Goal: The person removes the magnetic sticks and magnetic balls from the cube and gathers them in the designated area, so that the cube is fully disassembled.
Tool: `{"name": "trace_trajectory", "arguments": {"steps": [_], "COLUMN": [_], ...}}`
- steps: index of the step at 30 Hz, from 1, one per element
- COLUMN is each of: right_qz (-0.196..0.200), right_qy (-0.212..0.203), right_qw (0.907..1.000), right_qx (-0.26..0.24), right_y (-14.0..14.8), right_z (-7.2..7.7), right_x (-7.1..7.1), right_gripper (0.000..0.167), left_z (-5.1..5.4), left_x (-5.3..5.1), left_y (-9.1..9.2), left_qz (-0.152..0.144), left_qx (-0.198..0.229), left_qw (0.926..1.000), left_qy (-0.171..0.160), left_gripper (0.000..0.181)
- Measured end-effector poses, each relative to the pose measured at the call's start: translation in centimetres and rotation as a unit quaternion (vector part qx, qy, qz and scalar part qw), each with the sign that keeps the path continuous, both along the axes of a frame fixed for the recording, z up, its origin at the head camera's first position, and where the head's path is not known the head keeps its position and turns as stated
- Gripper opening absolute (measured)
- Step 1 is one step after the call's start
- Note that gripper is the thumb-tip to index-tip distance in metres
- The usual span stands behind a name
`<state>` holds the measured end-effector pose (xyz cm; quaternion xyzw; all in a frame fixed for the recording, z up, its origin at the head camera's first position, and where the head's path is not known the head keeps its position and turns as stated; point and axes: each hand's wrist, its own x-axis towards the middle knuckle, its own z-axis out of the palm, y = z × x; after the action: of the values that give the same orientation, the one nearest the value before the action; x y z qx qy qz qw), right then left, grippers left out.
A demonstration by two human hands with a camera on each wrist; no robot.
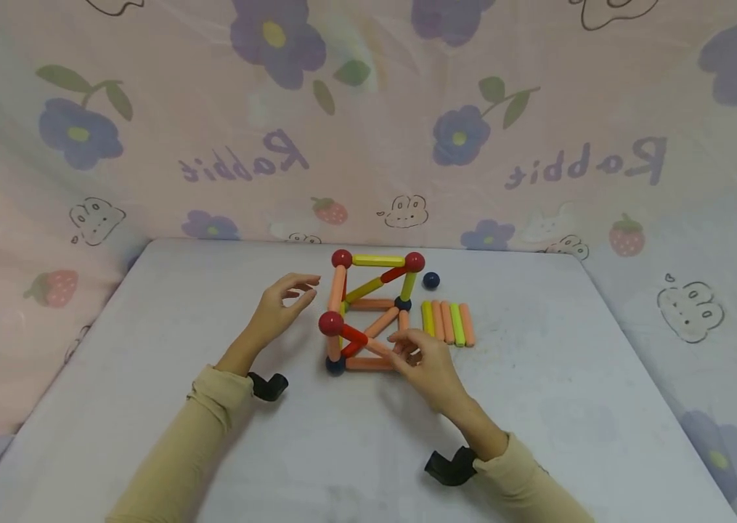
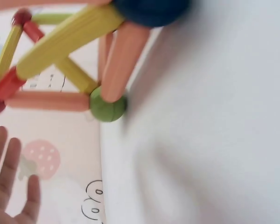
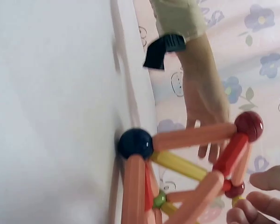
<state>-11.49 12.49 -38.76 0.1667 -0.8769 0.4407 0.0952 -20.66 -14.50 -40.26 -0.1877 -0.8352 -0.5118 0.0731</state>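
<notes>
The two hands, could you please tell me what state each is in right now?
Left hand: open, holding nothing.
Right hand: near a sloping pink rod; whether it grips it cannot be told.

A pale pink printed sheet [image 1: 368, 109] rises behind the far edge of the white table [image 1: 564, 414] and along both its sides, turning whitish beyond the right edge. It carries blue-purple flowers [image 1: 462, 136], the mirrored word "Rabbit" [image 1: 584, 164] and line-drawn rabbit faces [image 1: 406, 211]. A printed strawberry [image 1: 626, 237] sits just beyond the far right corner. Soft light falls on both the sheet and the table
</notes>
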Motion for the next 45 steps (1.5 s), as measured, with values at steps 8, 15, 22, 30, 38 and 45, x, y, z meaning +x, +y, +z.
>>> {"name": "trace_trajectory", "arguments": {"steps": [8, 15, 22, 30, 38, 45], "right_qz": [0.021, 0.017, 0.019, 0.028, 0.032, 0.054], "right_qy": [0.101, 0.151, 0.127, 0.119, 0.115, 0.114], "right_qw": [0.9941, 0.9884, 0.9917, 0.9924, 0.9928, 0.9920], "right_qx": [-0.036, -0.007, 0.005, 0.002, 0.001, 0.012], "right_y": [-3.9, -6.4, -7.8, -8.6, -8.6, -8.0], "right_z": [0.8, 1.0, 0.7, 0.5, 0.3, 0.5], "right_x": [-0.6, -1.2, -1.6, -1.5, -1.2, -1.3], "right_gripper": [0.026, 0.044, 0.048, 0.046, 0.043, 0.043], "left_z": [1.4, 1.4, 1.2, 0.9, 0.8, 0.7], "left_x": [-2.9, -4.9, -5.7, -5.5, -5.0, -4.5], "left_y": [0.2, 1.8, 3.0, 3.1, 2.8, 2.0], "left_qz": [-0.013, -0.046, -0.069, -0.085, -0.081, -0.056], "left_qx": [-0.004, 0.076, 0.095, 0.086, 0.084, 0.090], "left_qw": [0.9961, 0.9864, 0.9818, 0.9822, 0.9833, 0.9846], "left_qy": [-0.087, -0.138, -0.149, -0.144, -0.139, -0.139], "left_gripper": [0.040, 0.047, 0.046, 0.045, 0.044, 0.043]}}
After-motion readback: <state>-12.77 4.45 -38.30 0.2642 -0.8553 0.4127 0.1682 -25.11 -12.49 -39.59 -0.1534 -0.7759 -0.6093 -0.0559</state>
